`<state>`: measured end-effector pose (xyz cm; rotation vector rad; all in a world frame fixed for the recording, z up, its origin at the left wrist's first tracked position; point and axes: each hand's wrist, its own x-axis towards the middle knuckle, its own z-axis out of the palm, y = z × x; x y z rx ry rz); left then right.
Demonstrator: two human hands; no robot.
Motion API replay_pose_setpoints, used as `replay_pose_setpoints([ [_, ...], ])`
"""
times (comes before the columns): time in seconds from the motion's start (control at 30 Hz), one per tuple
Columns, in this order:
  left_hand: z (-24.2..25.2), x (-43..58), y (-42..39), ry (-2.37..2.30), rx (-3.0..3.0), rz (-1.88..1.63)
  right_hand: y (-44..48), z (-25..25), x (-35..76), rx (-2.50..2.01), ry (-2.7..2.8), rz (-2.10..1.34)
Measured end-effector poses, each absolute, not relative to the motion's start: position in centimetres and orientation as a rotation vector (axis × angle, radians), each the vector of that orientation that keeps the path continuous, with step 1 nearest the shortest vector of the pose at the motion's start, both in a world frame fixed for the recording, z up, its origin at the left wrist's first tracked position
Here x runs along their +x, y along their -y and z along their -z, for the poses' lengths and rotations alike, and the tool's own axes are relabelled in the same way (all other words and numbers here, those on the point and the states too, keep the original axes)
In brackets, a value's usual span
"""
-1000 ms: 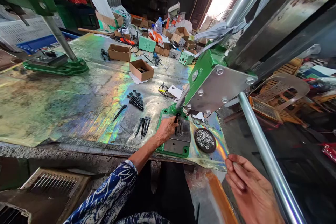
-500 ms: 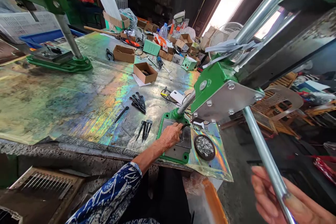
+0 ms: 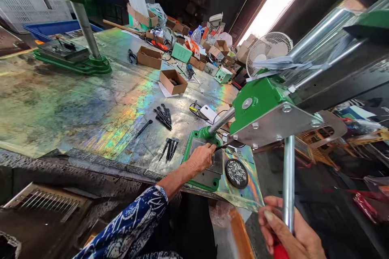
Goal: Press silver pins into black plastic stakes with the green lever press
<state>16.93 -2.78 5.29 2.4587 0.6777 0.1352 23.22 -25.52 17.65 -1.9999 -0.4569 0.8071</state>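
My left hand [image 3: 200,158] rests on the steel die plate [image 3: 208,178] of a green bench hand press [image 3: 258,117]. Its fingers pinch a thin black pointed piece [image 3: 221,147] at the die, and the press head above hides the piece's far end. My right hand [image 3: 287,230] is wrapped around the steel lever [image 3: 288,178] of the press, just above a red grip. To the right of the base lies a round dark dish [image 3: 236,173] holding silvery bits. Bundles of black pointed pieces [image 3: 168,149] lie to the left of the press.
The bench is covered with an iridescent foil sheet [image 3: 75,101]. A second green press [image 3: 73,62] stands at the far left. Open cardboard boxes [image 3: 173,81] and a green electrical unit [image 3: 223,75] stand farther back. A white fan [image 3: 267,54] stands beyond the bench on the right.
The lever has swung to near upright in view, and my right hand has closed around it. The view has turned slightly. My left hand stays at the die.
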Motion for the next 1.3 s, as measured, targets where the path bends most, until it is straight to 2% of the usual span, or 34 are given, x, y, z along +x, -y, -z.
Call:
replay_pose_setpoints([
  [0.27, -4.9, 17.1, 2.8, -0.688, 2.454, -0.133, 23.6, -14.4, 22.8, -1.923, 0.495, -0.653],
  [0.63, -5.1, 17.0, 3.1, -0.695, 2.402, -0.161, 23.0, -13.4, 22.6, -1.895, 0.439, -0.565],
  [0.9, -4.8, 17.2, 3.1, -0.659, 2.414, -0.162, 22.2, -10.8, 23.9, -1.869, 0.487, -0.511],
  [1.3, -6.0, 16.8, 3.8, -0.802, 2.429, -0.131, 23.3, -12.4, 23.3, -1.810, 0.487, -0.590],
])
